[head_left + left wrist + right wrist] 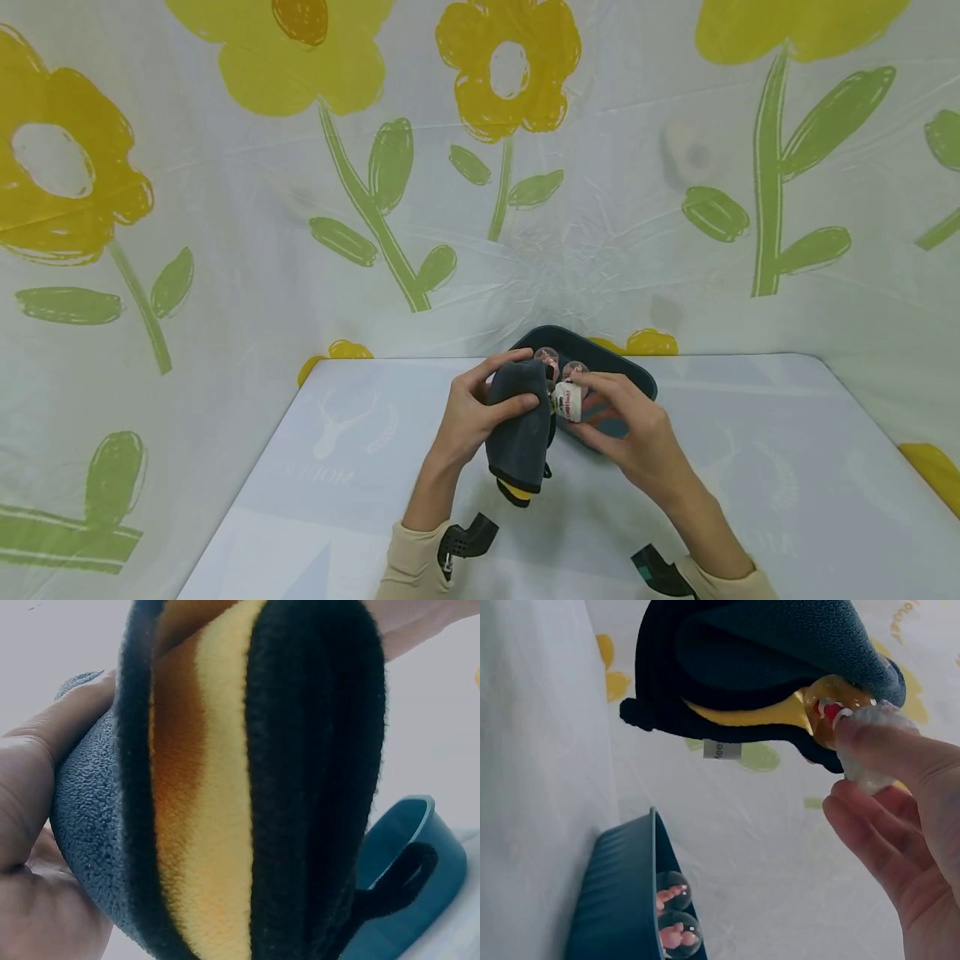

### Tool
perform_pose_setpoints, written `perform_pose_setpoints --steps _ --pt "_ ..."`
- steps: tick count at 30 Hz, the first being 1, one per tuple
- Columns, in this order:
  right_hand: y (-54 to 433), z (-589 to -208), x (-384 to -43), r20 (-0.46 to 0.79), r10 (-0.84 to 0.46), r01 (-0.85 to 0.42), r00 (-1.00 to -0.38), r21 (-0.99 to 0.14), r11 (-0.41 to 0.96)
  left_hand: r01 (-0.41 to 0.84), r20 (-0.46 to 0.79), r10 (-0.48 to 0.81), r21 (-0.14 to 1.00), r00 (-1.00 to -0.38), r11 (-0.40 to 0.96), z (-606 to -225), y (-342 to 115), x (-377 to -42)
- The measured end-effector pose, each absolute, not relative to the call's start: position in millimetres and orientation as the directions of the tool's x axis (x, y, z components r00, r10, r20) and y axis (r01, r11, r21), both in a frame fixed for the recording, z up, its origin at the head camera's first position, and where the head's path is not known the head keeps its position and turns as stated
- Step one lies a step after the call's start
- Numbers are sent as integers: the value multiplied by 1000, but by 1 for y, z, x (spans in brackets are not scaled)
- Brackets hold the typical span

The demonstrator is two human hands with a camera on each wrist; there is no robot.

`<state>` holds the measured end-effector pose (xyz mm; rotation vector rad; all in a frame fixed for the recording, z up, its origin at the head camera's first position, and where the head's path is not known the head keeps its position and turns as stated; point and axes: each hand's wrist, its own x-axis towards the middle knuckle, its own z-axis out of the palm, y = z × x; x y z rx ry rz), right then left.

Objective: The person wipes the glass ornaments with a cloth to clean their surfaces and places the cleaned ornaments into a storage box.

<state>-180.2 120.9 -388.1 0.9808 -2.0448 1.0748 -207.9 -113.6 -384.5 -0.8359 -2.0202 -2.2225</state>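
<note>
My left hand [477,407] grips a folded dark grey towel [517,429] above the table, thumb on its near face. In the left wrist view its yellow inner side shows between black-trimmed edges, with a black hanging loop [409,885] beside them. My right hand [633,421] pinches a small snow globe [568,402] by its white base, which bears red lettering. In the right wrist view, its clear dome, with a red and white figure inside, sits at the towel's yellow fold. Part of the base is hidden behind my fingers.
A dark blue-green plastic tray [647,380] stands behind the hands near the table's far edge. Two clear globes with pink figures, one globe [681,935] in front of another globe [673,891], are in it. A flower-printed curtain [600,208] hangs behind the white table [360,500].
</note>
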Motion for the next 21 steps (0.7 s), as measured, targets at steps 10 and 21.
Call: perform_pose_setpoints --steps 10,21 --pt "119 -394 -179 706 -197 -678 -680 -504 535 380 414 343 910 -843 -164 -384 -113 -207" --pt "116 -395 -174 530 -138 -512 -836 -667 542 397 425 349 905 -835 -152 -384 -111 -207"
